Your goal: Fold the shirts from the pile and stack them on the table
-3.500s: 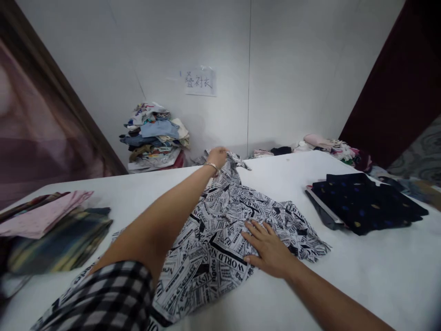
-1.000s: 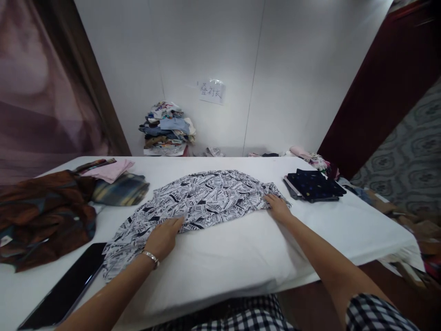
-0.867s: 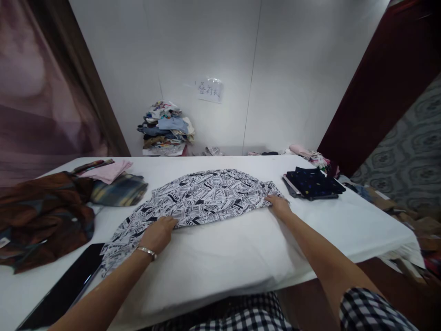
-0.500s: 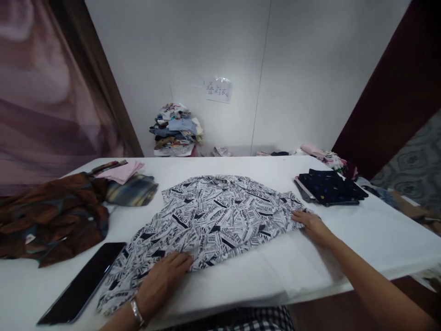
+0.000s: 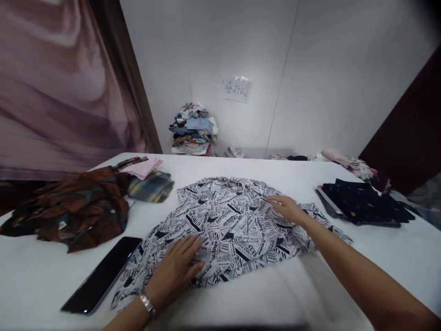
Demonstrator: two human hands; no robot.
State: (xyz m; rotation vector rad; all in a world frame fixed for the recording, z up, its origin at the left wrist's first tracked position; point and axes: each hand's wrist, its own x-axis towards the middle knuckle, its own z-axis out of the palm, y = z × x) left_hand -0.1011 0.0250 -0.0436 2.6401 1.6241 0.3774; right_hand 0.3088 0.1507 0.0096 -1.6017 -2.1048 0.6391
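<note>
Moved since half a second ago: right hand (image 5: 288, 209) off the shirt's right hem edge and inward onto the upper middle of the cloth; left hand (image 5: 176, 271) stayed on the near-left part, fingers slid a bit further up. View also swung left, so wall pile and dark stack sit further right in frame.

Newsprint shirt (image 5: 234, 225) spread flat on white table (image 5: 44, 280), roughly centre, near hem toward the body, collar end away. Both hands flat, palms down, fingers extended, pressing cloth rather than pinching: nothing gripped or closed on. Bracelet on left wrist.

Looks like smoothing the spread shirt. To do it well:
- keep left hand as anchor near the hem, sweep right hand outward from centre toward sleeve side
- light flat pressure, no dragging, else whole shirt slides on the slick table cover
- chase wrinkles at right edge, where cloth bunches near the forearm
- check the left hem corner by black phone (image 5: 101, 276); fabric touching or just beside it, can't tell if overlapping

Around: brown patterned garment (image 5: 76, 211) at left, pink and plaid folded pieces (image 5: 148, 179) behind it, dark dotted folded stack (image 5: 361, 207) at right, well apart from shirt. Clothes pile (image 5: 193, 128) against the wall.
</note>
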